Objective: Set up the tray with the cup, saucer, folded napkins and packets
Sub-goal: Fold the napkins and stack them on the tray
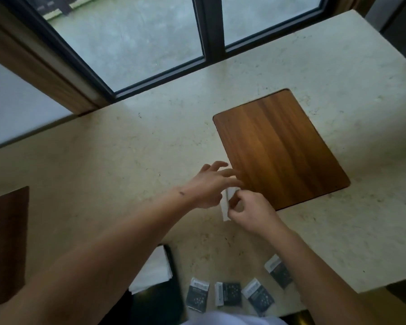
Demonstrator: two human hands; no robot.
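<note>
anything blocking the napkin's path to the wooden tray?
Nothing visible. The right hand pinches the white napkin beside the wooden tray at its near-left edge; the left hand hovers open over that edge.

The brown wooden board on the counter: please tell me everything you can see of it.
The brown wooden board is a flat rectangle with rounded corners and lengthwise grain, darker along its edges. It lies flat on the pale stone counter, turned at an angle, with nothing on it. Near its closest corner, the left hand spreads its fingers at the edge, and the right hand pinches a small white folded paper beside it.
</note>
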